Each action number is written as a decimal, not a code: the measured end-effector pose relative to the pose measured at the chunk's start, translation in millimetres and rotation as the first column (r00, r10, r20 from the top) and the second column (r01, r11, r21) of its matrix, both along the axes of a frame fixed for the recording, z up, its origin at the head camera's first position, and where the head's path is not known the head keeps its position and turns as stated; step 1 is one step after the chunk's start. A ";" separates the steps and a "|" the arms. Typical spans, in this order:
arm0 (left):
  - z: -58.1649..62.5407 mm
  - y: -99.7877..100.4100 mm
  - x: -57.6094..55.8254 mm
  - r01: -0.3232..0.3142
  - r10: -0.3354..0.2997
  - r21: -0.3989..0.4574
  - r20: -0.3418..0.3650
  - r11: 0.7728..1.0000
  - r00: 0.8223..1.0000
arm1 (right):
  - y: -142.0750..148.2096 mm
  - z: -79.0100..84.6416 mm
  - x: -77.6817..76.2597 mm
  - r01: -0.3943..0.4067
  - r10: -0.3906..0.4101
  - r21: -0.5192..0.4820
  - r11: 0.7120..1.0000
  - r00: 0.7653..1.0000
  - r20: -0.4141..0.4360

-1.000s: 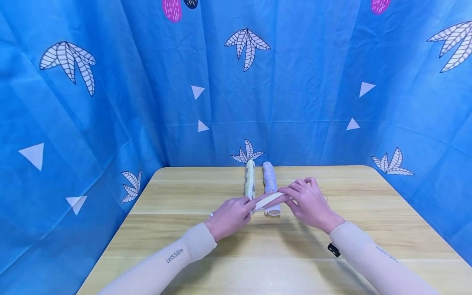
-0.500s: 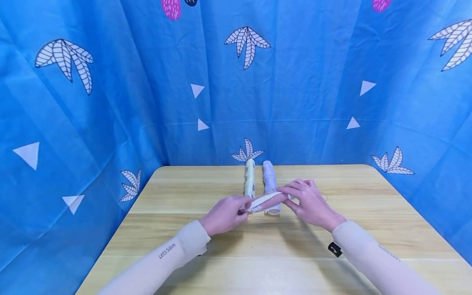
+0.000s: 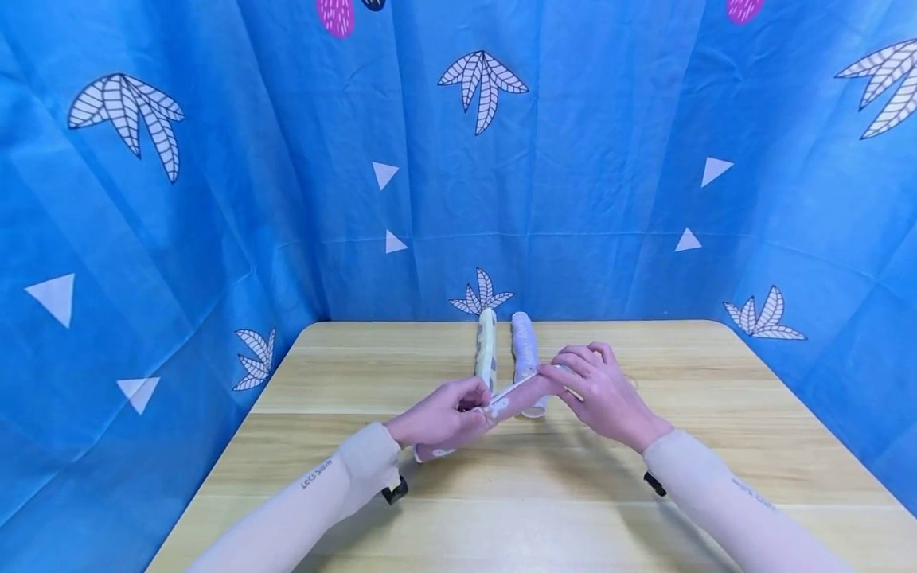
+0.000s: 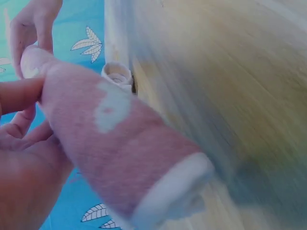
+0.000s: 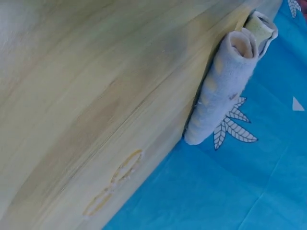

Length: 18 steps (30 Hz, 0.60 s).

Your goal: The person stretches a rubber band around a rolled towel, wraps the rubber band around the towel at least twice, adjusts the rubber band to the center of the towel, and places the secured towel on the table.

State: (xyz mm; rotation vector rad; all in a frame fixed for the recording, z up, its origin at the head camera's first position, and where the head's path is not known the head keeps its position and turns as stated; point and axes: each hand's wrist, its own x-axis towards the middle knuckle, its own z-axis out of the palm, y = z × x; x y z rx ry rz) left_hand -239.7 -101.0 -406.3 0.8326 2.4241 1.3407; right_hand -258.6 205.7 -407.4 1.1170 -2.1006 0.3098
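Above the table a pink rolled towel (image 3: 458, 439) with white patches slants between my hands. My left hand (image 3: 438, 410) pinches its edge near the middle, and the roll's white-rimmed end sticks out beyond it. The left wrist view shows the pink towel (image 4: 115, 124) up close, with the left thumb and fingers (image 4: 29, 163) at its side. My right hand (image 3: 602, 394) holds the other end between thumb and fingers. Behind lie a pale green rolled towel (image 3: 485, 350) with grey spots and a lavender rolled towel (image 3: 525, 350), side by side.
A twisted yellowish band (image 5: 113, 183) lies on the wooden table (image 5: 120, 86) near its back edge. Blue curtains (image 3: 602, 159) with leaf prints surround the table's back and sides. The lavender roll's near end sits just behind the held towel.
My left hand has shifted slightly left and changed its hold. The pink roll's left end now shows below that hand, and its pale inner strip has narrowed. The right hand stays almost in place.
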 end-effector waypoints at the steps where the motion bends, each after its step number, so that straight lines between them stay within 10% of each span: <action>1: 0.1 1.0 0.8 0.001 -0.001 0.012 0.014 1.000 1.000 | 0.6 0.0 -0.5 0.000 0.000 -0.006 1.000 1.000 -0.005; 4: -0.3 4.6 4.5 -0.025 0.024 -0.008 -0.017 1.000 1.000 | 1.6 0.0 -1.2 0.009 -0.009 -0.026 1.000 1.000 0.000; 8: -4.2 11.4 10.5 -0.106 0.050 -0.173 -0.301 0.979 0.952 | 2.2 0.1 -1.2 0.045 -0.044 -0.043 0.998 0.999 0.021; 12: -10.6 16.6 14.6 -0.216 0.010 -0.273 -0.600 0.938 0.800 | 2.6 2.1 -0.1 0.092 -0.088 -0.054 0.994 0.994 0.067; 18: -19.6 14.2 12.6 -0.193 -0.055 -0.218 -0.788 0.957 0.614 | 3.5 4.0 1.0 0.138 -0.130 -0.059 0.989 0.984 0.122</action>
